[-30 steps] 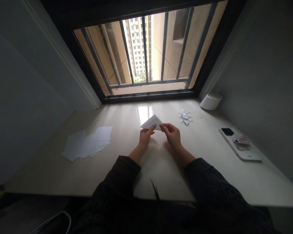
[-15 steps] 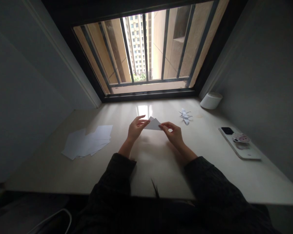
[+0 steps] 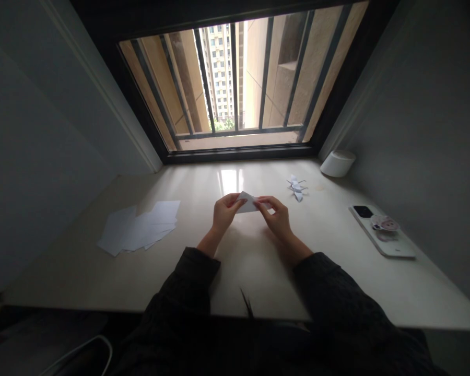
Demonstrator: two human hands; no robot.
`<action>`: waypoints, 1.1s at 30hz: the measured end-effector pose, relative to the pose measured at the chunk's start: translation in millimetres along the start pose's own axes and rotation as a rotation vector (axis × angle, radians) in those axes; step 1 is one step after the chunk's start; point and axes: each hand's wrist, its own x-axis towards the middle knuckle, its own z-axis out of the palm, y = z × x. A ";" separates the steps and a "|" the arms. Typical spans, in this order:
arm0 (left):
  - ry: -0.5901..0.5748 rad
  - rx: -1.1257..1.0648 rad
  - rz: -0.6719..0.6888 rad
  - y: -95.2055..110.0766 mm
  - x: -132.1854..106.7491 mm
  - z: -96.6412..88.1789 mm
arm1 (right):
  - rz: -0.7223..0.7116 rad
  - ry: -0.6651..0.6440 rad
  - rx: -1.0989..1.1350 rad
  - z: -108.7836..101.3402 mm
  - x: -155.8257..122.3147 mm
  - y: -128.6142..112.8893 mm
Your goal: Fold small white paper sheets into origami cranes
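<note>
The left hand and the right hand are each pinching one end of a small folded white paper piece between thumb and fingertips, holding it close over the middle of the pale glossy tabletop, probably so both edges are lining up evenly. Loose white paper sheets are lying fanned at nine o'clock, within easy reach, while a little folded white paper figure at one o'clock and a flat white phone at three o'clock are sitting well apart from the hands. Daylight is coming through the dark-framed barred window at twelve o'clock, between plain grey walls.
</note>
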 end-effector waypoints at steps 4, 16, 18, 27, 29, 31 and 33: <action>0.018 -0.047 -0.034 0.9 -3.3 4.6 | 0.110 0.046 0.096 3.3 -1.1 2.8; 0.124 0.005 -0.017 4.7 -12.9 11.8 | 0.206 0.145 0.135 7.0 -3.5 -0.4; 0.127 0.019 -0.006 4.8 -13.5 11.9 | 0.211 0.150 0.150 7.7 -3.8 -0.4; 0.126 0.070 0.022 5.0 -15.7 12.2 | 0.183 0.141 0.173 9.0 -4.8 2.0; 0.114 0.104 0.038 4.7 -15.9 12.0 | 0.182 0.145 0.184 9.1 -4.8 2.2; 0.114 0.125 0.046 4.4 -16.0 12.1 | 0.182 0.149 0.186 9.4 -4.8 2.5; 0.127 0.124 0.044 4.8 -16.2 12.4 | 0.186 0.150 0.183 9.9 -5.0 2.9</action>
